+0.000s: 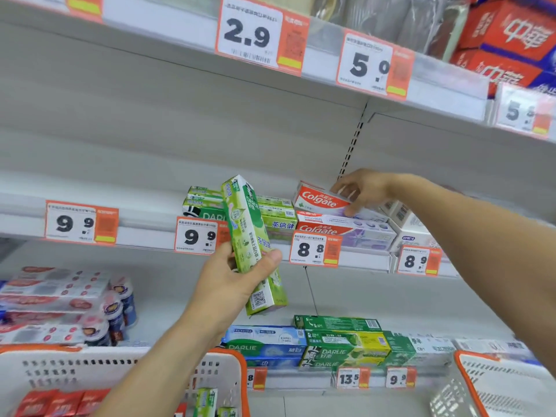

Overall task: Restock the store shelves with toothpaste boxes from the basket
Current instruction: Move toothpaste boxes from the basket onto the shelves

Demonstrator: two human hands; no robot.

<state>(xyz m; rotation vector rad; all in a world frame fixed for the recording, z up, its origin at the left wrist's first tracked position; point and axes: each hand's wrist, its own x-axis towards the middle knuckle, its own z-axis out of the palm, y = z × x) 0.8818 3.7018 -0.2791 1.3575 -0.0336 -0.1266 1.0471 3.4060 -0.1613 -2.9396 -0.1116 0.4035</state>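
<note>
Hands both busy: my left hand (231, 275) grips a green toothpaste box (251, 236) upright before the shelf (144, 233); my right hand (359, 191) clasps a red box (319, 200) atop the shelf stack.

Green Darlie toothpaste box (252, 245): long carton, held nearly upright with top tilted left, in front of middle shelf (144, 233) edge, QR code at lower end. Red-and-white Colgate box (323, 200): lying flat on top of Colgate stack (343, 228) on middle shelf, slightly askew. Green Darlie boxes (207, 206) stacked just left of that stack on same shelf. White basket (231, 368) with orange rim at lower left, holding red boxes (60, 401) and a few green boxes (206, 401), some upright.
</note>
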